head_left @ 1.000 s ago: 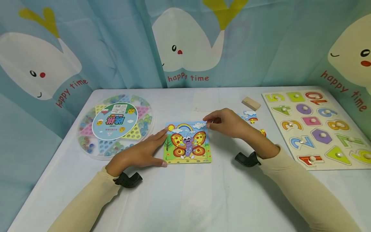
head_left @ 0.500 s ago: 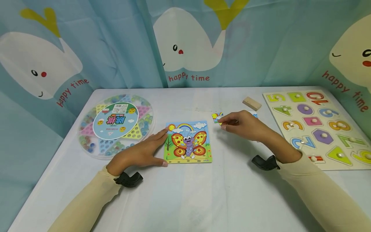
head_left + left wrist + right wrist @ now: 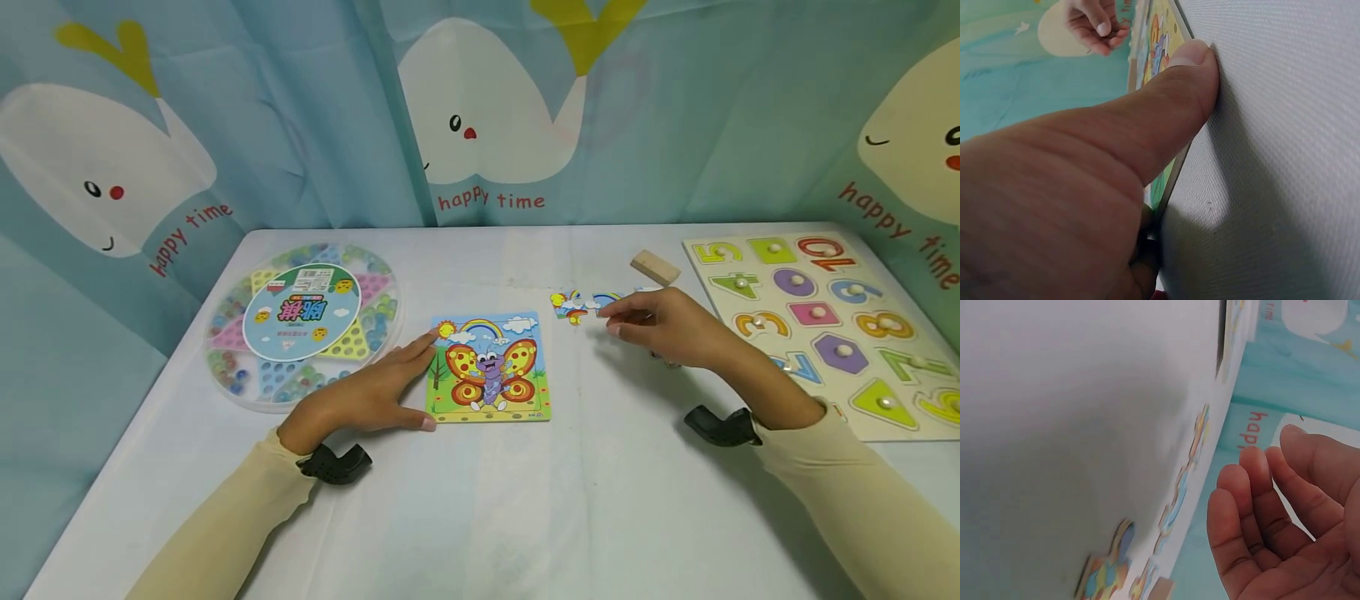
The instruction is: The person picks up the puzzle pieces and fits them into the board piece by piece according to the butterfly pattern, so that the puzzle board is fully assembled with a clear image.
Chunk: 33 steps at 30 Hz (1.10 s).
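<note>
In the head view a butterfly picture board (image 3: 491, 368) lies flat. My left hand (image 3: 367, 392) rests at its left side, fingers at the upper left edge and thumb at the lower left corner; the left wrist view shows the thumb (image 3: 1166, 100) along the board's edge. My right hand (image 3: 667, 329) hovers right of the board, fingertips near a rainbow piece (image 3: 604, 301). Left of that piece lies one with a yellow figure (image 3: 572, 307). In the right wrist view the hand (image 3: 1291, 531) has softly bent fingers and nothing between them; more pieces (image 3: 1107, 575) lie beyond, partly hidden in the head view.
A round marble game box (image 3: 300, 312) stands at the left. On the right lies a number and shape peg board (image 3: 813, 313), with a small wooden block (image 3: 656, 267) near its upper left corner. A whale-print curtain (image 3: 487, 100) hangs behind the table.
From the board's upper right corner my right hand has moved rightward over the loose pieces. The yellow-figure piece and the rainbow piece have come into view. My left hand stays in place.
</note>
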### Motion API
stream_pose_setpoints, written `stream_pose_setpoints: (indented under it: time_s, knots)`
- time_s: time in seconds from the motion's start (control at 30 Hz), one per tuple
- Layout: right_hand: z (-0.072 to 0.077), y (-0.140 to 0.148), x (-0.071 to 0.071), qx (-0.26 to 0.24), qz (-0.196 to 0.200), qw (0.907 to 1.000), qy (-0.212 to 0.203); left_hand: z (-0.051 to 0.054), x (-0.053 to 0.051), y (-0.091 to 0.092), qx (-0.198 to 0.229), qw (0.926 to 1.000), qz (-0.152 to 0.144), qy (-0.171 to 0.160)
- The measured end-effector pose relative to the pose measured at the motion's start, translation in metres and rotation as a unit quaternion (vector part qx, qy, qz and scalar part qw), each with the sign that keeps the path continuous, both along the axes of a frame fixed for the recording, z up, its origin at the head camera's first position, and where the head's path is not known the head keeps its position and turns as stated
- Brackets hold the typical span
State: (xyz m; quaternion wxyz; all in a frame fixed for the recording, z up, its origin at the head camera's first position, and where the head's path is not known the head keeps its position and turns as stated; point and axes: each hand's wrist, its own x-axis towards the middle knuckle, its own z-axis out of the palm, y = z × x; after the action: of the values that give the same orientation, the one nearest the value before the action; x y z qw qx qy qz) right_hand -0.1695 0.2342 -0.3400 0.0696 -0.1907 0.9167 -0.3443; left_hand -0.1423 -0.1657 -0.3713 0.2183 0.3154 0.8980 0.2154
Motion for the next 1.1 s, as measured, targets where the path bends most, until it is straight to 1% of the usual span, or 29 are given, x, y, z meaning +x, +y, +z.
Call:
stream_pose_setpoints:
  time_s: [0.27, 0.6, 0.83, 0.97, 1.1]
  knots:
    - [-0.001, 0.015, 0.003, 0.009, -0.011, 0.9999, -0.001, -0.002, -0.001, -0.001, -0.001, 1.0, -0.008, 0.004]
    - [-0.002, 0.035, 0.007, 0.019, -0.028, 0.9993, 0.016, -0.002, -0.001, -0.001, 0.001, 0.9998, -0.017, 0.007]
    - [-0.003, 0.047, 0.01, 0.015, -0.045, 0.9989, -0.001, -0.002, -0.001, -0.001, -0.004, 0.9998, -0.017, 0.005]
    - [-0.004, 0.054, 0.011, 0.027, -0.061, 0.9978, -0.006, -0.002, -0.001, -0.001, -0.003, 0.9998, -0.018, 0.007]
    - [-0.007, 0.059, 0.012, 0.035, -0.065, 0.9972, -0.012, -0.003, -0.001, -0.001, -0.003, 0.9998, -0.018, 0.01]
